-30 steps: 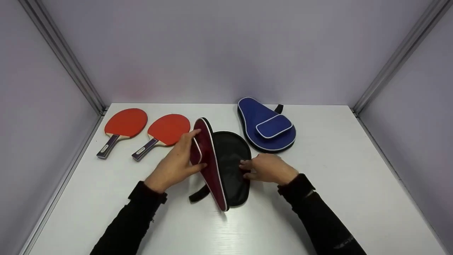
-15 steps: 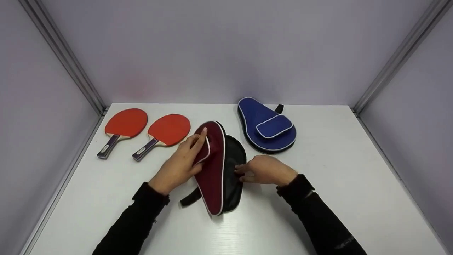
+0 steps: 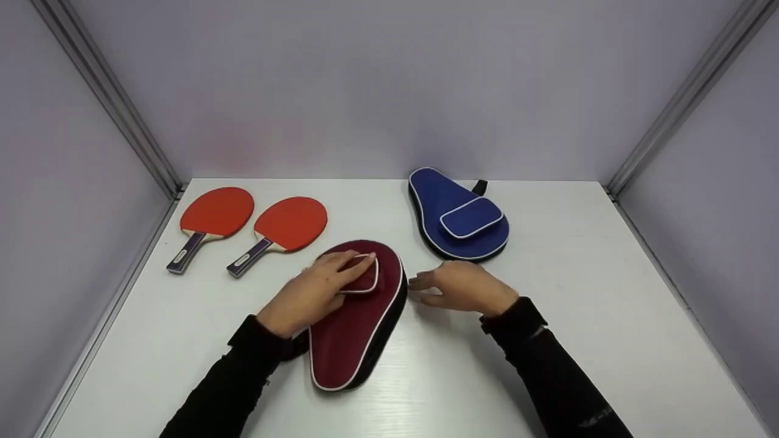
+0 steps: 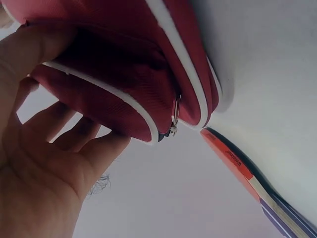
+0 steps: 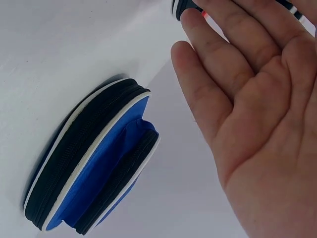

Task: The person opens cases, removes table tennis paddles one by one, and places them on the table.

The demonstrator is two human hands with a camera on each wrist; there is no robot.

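A dark red table tennis bat case (image 3: 344,347) with white piping lies closed over on the table, its narrow end toward me. My left hand (image 3: 316,289) grips its raised zip pocket (image 3: 363,277); in the left wrist view the thumb is on one side of the pocket (image 4: 109,94) and the fingers are on the other. My right hand (image 3: 459,287) is beside the case's right edge, fingers extended. Whether its fingertips touch the edge, I cannot tell. The right wrist view shows that palm (image 5: 267,129) holding nothing.
A blue bat case (image 3: 441,213) with a pocket lies behind my right hand. Two red table tennis bats, one far left (image 3: 217,212) and one nearer the case (image 3: 291,223), lie on the white table (image 3: 578,274). Pale walls enclose the back and sides.
The red case's raised top has come down over its black inside, now hidden, and the case has shifted left and nearer. My left hand stayed on the pocket; the right hand moved little.
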